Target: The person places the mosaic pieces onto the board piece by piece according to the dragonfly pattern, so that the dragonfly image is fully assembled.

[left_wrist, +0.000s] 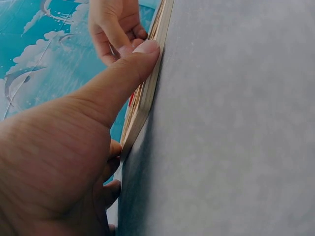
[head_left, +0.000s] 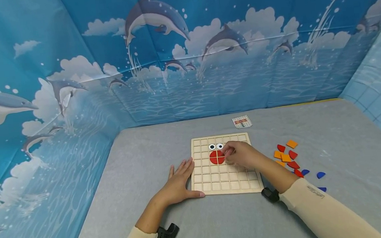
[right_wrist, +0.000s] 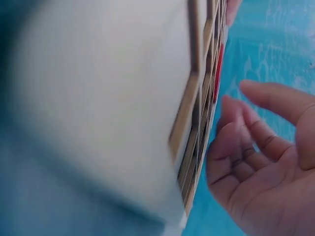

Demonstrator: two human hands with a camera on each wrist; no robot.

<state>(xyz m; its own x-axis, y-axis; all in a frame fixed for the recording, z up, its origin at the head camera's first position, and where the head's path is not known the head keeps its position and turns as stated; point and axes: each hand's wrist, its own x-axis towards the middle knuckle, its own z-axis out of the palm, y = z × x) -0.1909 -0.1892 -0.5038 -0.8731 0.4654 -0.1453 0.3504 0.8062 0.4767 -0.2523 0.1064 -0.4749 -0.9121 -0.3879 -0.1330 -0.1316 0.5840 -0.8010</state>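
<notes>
Beige fabric sleeves (head_left: 325,209) | gridded wooden board (head_left: 215,177) | rounded red pieces (head_left: 213,161)

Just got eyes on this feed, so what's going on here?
A person's left hand rests against the left and near edges of a wooden grid board. Their right hand is at the right side of a red circle on the grid, with no piece visible in its grasp. Two eye pieces sit above the circle. Loose red, orange and blue pieces lie right of the board; a card lies beyond it.
</notes>
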